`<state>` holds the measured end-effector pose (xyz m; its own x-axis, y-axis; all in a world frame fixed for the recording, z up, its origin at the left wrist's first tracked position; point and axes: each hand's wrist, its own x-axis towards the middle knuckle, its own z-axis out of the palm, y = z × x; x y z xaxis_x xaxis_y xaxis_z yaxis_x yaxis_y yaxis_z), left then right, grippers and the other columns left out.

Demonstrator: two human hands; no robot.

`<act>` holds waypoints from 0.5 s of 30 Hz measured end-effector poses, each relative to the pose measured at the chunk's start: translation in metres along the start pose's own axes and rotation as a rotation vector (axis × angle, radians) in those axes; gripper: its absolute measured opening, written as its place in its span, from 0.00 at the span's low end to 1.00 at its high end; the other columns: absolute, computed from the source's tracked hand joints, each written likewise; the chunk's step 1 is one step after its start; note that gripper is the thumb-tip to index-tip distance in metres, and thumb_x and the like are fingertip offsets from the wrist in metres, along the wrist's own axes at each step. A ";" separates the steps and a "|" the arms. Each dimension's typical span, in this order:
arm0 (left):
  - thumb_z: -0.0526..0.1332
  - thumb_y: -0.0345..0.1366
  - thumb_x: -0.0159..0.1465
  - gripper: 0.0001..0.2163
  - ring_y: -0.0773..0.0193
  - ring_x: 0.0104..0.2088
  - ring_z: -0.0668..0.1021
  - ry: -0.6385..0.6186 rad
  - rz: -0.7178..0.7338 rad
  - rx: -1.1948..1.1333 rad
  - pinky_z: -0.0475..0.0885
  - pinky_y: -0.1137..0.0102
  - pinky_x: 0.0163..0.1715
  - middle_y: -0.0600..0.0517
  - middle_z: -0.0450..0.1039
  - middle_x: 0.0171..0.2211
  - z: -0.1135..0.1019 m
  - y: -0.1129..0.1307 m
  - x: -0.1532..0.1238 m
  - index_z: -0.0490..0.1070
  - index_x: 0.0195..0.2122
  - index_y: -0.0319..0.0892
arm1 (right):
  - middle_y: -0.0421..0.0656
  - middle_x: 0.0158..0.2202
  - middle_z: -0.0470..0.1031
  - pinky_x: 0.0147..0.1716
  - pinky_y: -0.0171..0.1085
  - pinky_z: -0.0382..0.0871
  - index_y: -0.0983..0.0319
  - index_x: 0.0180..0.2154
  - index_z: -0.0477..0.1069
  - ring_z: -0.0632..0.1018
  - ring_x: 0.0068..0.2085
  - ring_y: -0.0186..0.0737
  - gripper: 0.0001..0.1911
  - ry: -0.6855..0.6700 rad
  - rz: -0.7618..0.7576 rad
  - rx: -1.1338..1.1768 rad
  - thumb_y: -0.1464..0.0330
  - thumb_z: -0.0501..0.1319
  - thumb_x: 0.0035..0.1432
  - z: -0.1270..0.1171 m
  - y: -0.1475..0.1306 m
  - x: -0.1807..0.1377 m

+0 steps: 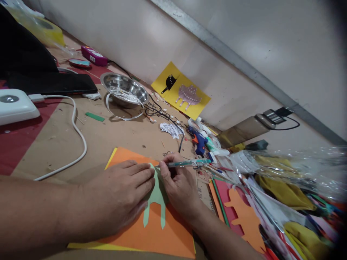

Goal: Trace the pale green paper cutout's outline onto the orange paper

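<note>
My left hand (124, 191) lies flat over a light green paper cutout (158, 191), pressing it onto an orange sheet (173, 236). Part of the cutout is hidden under those fingers; two narrow pointed strips show at its lower end. A yellow sheet (108, 246) peeks out beneath the orange one. Between thumb and fingers, my right hand (180, 184) grips a clear teal pen (189, 163). The pen lies almost level, its tip at the upper right edge of the cutout.
Behind stand a metal bowl (135, 85) of white bits and a yellow card (200, 104) with beaded shapes. A blue glue gun (199, 141), a bottle (241, 130) and coloured paper (244, 216) crowd the right. A white cable (82, 133), phone (54, 83) and white device (16, 106) sit left.
</note>
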<state>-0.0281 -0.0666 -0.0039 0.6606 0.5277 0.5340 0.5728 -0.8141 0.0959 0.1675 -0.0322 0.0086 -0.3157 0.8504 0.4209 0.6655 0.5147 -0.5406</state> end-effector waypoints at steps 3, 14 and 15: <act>0.56 0.31 0.73 0.11 0.52 0.42 0.83 -0.001 0.001 -0.001 0.78 0.58 0.42 0.43 0.84 0.43 0.000 0.000 0.001 0.79 0.43 0.37 | 0.35 0.22 0.73 0.24 0.34 0.64 0.56 0.32 0.68 0.72 0.22 0.35 0.10 -0.007 0.013 0.004 0.65 0.56 0.68 0.000 0.001 0.000; 0.60 0.34 0.72 0.10 0.51 0.46 0.83 -0.065 -0.004 -0.023 0.79 0.57 0.46 0.44 0.84 0.46 -0.001 -0.001 0.000 0.79 0.46 0.37 | 0.36 0.23 0.74 0.25 0.33 0.65 0.57 0.32 0.68 0.73 0.22 0.35 0.10 0.010 -0.012 0.002 0.67 0.56 0.68 0.001 0.000 0.000; 0.62 0.36 0.71 0.10 0.50 0.46 0.83 -0.069 -0.007 -0.029 0.79 0.57 0.45 0.44 0.84 0.46 -0.003 -0.001 0.000 0.79 0.46 0.36 | 0.36 0.23 0.74 0.25 0.33 0.65 0.57 0.32 0.68 0.73 0.23 0.35 0.10 0.009 -0.004 0.003 0.66 0.56 0.68 0.001 0.000 0.000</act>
<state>-0.0301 -0.0663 -0.0017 0.6891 0.5479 0.4743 0.5638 -0.8165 0.1240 0.1671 -0.0321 0.0075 -0.3129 0.8471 0.4295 0.6622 0.5187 -0.5407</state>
